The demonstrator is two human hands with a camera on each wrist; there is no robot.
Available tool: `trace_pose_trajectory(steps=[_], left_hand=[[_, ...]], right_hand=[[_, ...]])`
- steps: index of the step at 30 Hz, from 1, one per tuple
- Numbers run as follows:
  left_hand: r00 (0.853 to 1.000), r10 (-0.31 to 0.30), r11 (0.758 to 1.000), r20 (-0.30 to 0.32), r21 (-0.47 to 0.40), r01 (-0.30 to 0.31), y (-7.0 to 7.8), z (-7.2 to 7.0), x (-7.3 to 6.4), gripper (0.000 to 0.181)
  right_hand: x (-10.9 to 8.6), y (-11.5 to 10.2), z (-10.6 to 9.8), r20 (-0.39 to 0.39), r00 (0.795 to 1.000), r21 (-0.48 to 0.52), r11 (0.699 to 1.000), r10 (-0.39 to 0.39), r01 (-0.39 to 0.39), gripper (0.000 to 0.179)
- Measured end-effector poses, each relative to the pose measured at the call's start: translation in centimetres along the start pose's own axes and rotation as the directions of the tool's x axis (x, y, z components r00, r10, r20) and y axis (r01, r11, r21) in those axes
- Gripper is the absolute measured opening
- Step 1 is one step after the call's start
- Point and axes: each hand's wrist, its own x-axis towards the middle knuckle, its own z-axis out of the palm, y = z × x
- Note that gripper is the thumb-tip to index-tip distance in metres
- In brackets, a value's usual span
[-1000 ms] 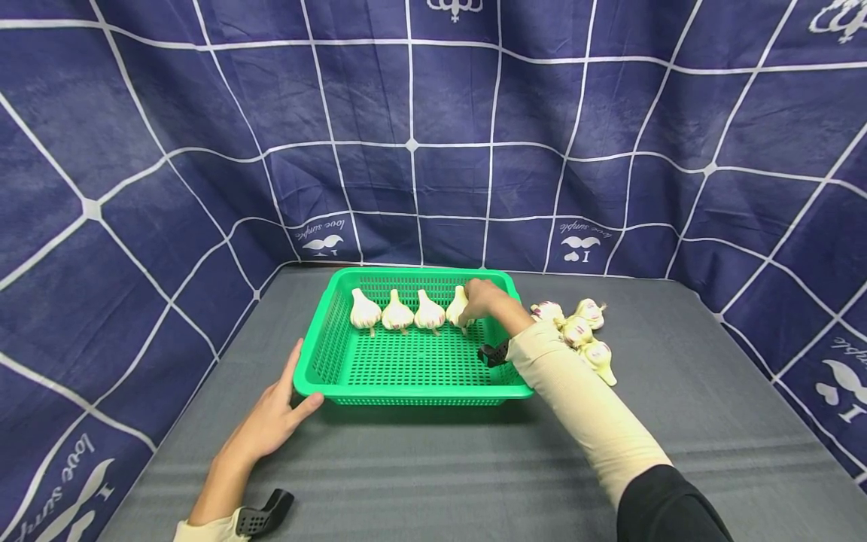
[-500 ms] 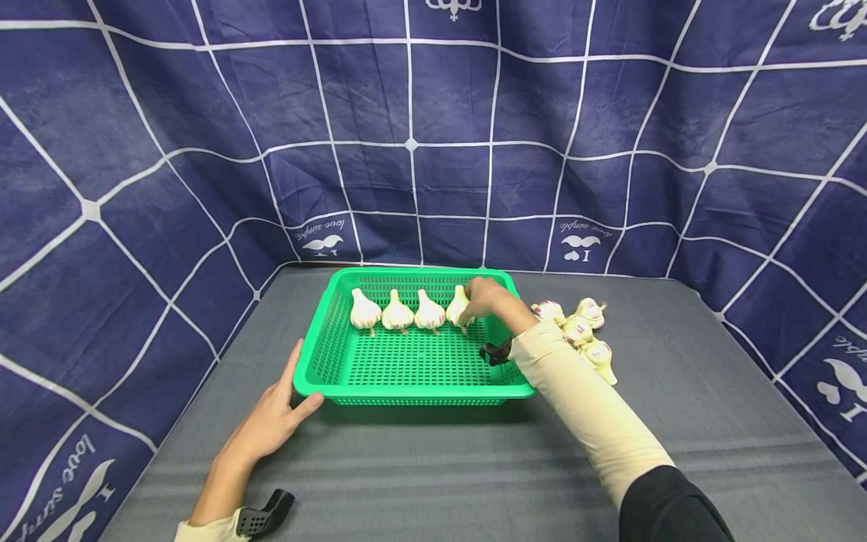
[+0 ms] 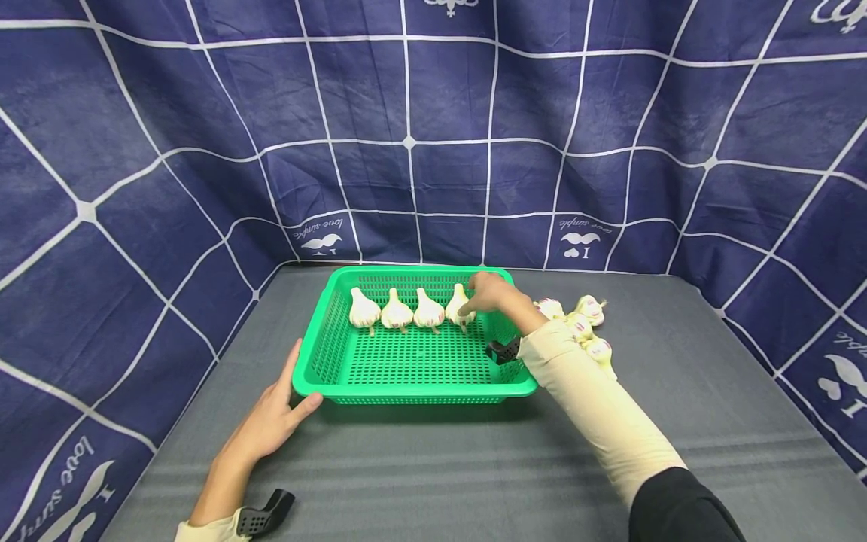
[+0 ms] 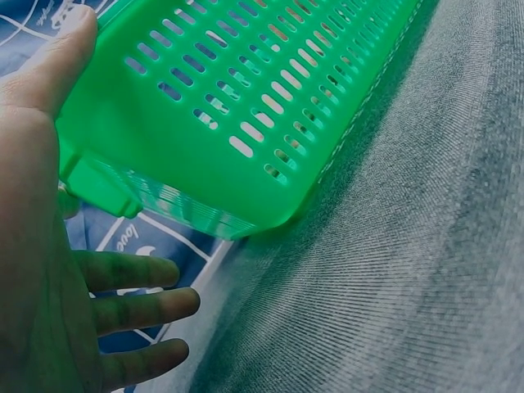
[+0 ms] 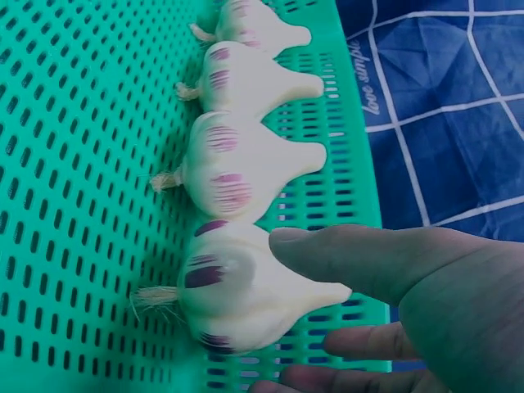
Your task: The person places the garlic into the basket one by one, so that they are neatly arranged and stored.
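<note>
A green plastic basket (image 3: 413, 391) holds a row of garlic bulbs along its far side, necks pointing away. My right hand (image 3: 492, 292) is at the rightmost garlic bulb (image 3: 458, 302). In the right wrist view, the thumb (image 5: 344, 252) lies over that bulb's upper side, and the other fingers spread loosely below its neck, apart from the bulb. My left hand (image 3: 269, 421) rests at the basket's near left corner. Its thumb (image 4: 70, 49) lies against the rim in the left wrist view, and several fingers (image 4: 143, 311) extend straight beside the wall.
Several more garlic bulbs (image 3: 588, 312) lie in a loose pile on the grey cloth (image 3: 420, 474) right of the basket, partly behind the right sleeve (image 3: 596, 406). A blue curtain (image 3: 447, 90) with white lines hangs behind and at both sides.
My right hand has loosened from the rightmost garlic bulb and shifted slightly to the right and up. The bulb stays in the row. My left hand has kept its place.
</note>
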Motion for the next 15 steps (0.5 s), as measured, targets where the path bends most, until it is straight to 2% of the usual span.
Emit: trace_pose_trajectory(steps=[3,9,15], left_hand=[[1.000,0.001,1.000,-0.001,-0.001,-0.001,0.0,0.0,0.0,0.095],[1.000,-0.005,1.000,0.003,-0.009,0.005,0.0,0.0,0.0,0.095],[1.000,-0.001,1.000,0.002,-0.019,0.001,0.1,0.0,0.0,0.096]], right_hand=[[-0.4,0.2,-0.4,-0.004,1.000,0.023,1.000,-0.001,0.001,0.070],[-1.2,0.5,-1.1,-0.071,0.997,0.084,0.996,-0.031,0.037,0.066],[-2.5,0.7,-1.8,-0.120,0.993,0.119,0.993,-0.008,0.022,0.066]])
